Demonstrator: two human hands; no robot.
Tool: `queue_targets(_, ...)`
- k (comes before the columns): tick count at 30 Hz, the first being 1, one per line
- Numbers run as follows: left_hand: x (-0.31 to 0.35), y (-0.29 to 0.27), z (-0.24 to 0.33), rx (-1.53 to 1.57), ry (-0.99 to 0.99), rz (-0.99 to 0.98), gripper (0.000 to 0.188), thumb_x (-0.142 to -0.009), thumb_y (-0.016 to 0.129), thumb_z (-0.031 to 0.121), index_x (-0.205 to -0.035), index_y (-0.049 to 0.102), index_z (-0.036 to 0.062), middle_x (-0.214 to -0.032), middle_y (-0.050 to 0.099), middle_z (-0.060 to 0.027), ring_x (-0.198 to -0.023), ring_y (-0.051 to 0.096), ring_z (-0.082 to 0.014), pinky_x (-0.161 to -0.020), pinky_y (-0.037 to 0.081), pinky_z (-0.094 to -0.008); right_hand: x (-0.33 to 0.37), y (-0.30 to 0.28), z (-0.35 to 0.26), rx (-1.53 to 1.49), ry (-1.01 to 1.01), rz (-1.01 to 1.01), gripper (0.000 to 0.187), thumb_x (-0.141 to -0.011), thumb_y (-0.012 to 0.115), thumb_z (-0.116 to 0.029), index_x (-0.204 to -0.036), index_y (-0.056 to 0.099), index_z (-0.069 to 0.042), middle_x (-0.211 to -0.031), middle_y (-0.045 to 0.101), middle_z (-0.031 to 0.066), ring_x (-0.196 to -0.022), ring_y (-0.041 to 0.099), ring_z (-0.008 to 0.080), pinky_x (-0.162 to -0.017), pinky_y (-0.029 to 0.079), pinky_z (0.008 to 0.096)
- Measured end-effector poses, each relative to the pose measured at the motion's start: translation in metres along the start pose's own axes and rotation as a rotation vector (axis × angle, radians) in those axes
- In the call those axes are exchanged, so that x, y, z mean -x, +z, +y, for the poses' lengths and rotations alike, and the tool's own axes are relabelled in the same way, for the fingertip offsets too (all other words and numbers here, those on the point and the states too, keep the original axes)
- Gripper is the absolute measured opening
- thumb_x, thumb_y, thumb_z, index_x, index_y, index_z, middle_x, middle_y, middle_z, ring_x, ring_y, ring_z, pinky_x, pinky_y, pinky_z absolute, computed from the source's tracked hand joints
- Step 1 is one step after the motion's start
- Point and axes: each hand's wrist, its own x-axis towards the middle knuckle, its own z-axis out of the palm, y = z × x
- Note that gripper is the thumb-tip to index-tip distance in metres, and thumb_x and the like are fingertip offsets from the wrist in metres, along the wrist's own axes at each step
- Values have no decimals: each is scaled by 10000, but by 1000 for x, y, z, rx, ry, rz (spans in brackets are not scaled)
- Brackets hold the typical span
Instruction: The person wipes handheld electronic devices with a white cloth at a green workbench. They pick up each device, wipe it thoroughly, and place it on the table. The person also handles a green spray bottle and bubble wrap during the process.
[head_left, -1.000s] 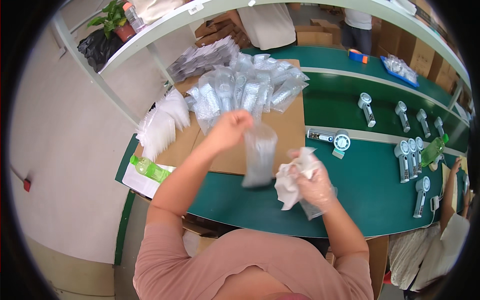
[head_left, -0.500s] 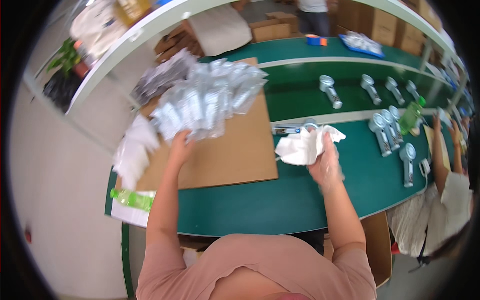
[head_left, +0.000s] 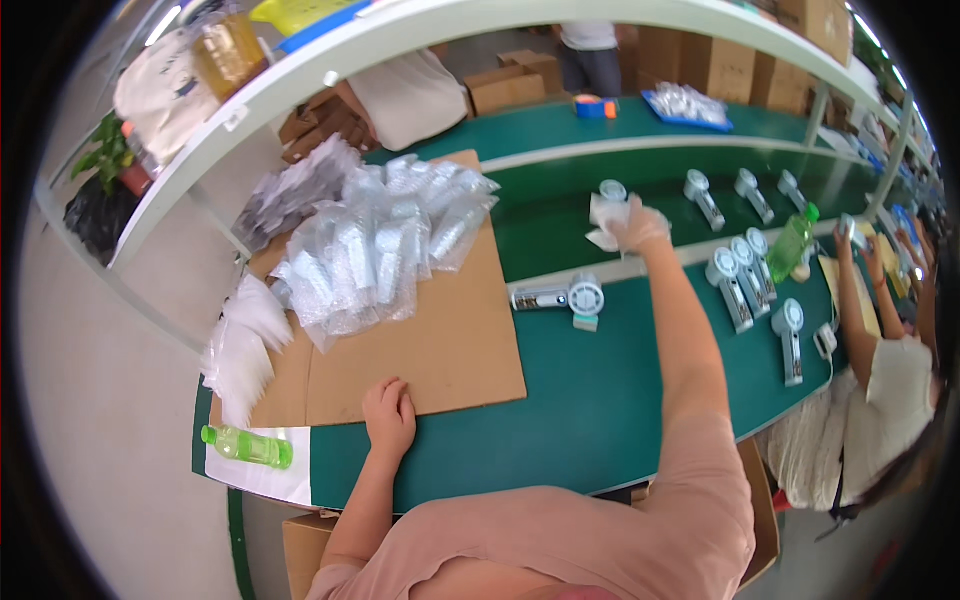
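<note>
Clear bubble-wrap bags [head_left: 375, 250] piled on a flat brown cardboard sheet [head_left: 430, 365], pale blue-grey fans visible inside some; shallow blue plastic tray [head_left: 700, 124] at the far side holds clear-wrapped pieces, too small to tell; right hand [head_left: 640, 230] has fingers closed on a crumpled soft white cloth [head_left: 605, 213], against a round-headed pale blue handheld fan [head_left: 613, 188] on the dark green strip behind the smooth green counter [head_left: 570, 400], cloth and hand hiding its handle; left hand [head_left: 390, 415] rests at the cardboard's near edge, fingers loosely curled, can't tell if anything is under them; another fan [head_left: 542, 299] lies crosswise between cardboard and right forearm; clear green bottle [head_left: 793, 245] beside three grouped fans [head_left: 743, 272]; pale shelf edge [head_left: 480, 35] crosses the top, partly blocking co-workers.
</note>
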Motion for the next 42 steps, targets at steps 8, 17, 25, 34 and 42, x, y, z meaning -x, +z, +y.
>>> queue_targets(8, -1, -9, -3, 19, 45, 71, 177, -749, 621, 42, -926, 621, 41, -1003, 624, -116, -901, 580, -320, -809, 448, -422, 1, -11, -44, -239, 340, -147, 434, -838, 598, -363, -1106, 612, -22, -1115, 646, 208, -1093, 590, 365, -914, 468, 418)
queue_targets(17, -17, -4, 44, 329, 43, 70, 129, -805, 598, 20, -932, 621, 29, -873, 630, -141, -803, 600, -328, -691, 471, -382, 93, -114, -109, -2048, 467, -208, 502, -979, 438, -472, -1271, 496, -68, -1158, 619, 79, -1030, 618, 221, -883, 501, 384)
queue_targets(25, -50, -4, 143, 915, -170, -276, 241, -901, 600, 137, -1096, 580, -4, -887, 638, -102, -770, 607, -179, -685, 486, -316, 249, -115, -216, -2120, 618, -677, 473, -1003, 365, -441, -1214, 511, -44, -1156, 608, 93, -1051, 596, 253, -906, 488, 410)
queue_targets(34, 1, -25, 79, 1309, -704, -372, 311, -920, 582, 158, -1207, 529, 50, -1035, 638, -61, -877, 609, -127, -762, 507, -280, 274, -53, -232, -2452, 692, -783, 429, -1009, 335, -362, -1244, 544, -71, -1163, 611, 90, -1087, 572, 256, -946, 455, 412)
queue_targets(42, 9, -45, 64, 217, -137, -171, 530, -825, 662, 124, -1295, 452, -4, -1043, 545, -220, -953, 542, -407, -840, 455, -434, 243, -123, -220, -1881, 104, -271, 426, -1022, 330, -295, -1326, 459, -26, -1248, 547, 148, -1147, 533, 281, -1030, 397, 394)
